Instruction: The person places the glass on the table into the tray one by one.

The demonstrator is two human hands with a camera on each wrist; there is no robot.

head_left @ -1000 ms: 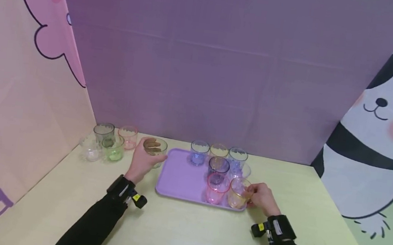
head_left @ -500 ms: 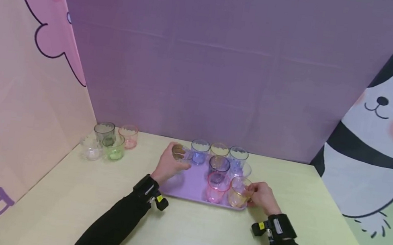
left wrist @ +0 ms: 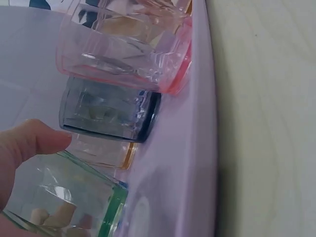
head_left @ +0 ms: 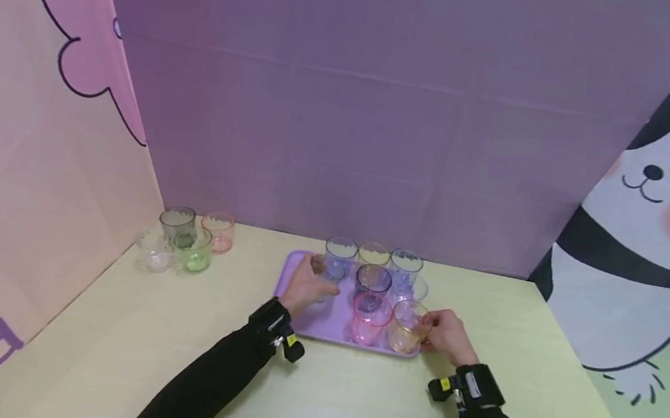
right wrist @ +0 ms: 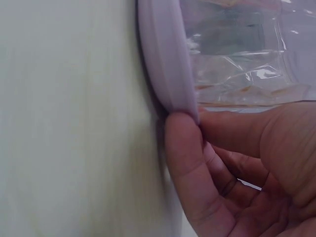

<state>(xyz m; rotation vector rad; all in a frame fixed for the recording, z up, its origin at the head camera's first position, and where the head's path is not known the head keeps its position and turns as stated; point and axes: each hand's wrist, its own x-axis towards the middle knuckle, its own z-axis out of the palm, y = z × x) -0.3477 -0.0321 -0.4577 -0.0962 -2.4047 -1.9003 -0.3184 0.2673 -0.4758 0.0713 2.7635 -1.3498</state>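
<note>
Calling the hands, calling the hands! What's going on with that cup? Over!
Left hand gripping green-based glass above purple tray. Right hand pinching tray's rim, right side. Blue glass close behind, might crowd it. Over.

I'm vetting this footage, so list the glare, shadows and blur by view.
Head: pale sheen low on the table. Left wrist: bright glint on the green-based tumbler. Right wrist: highlights on the yellow tumbler, shadow beside the purple tray, table looks soft.

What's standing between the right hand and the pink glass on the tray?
A yellow glass stands between the right hand, which pinches the tray, and the pink glass; the head view shows it.
</note>
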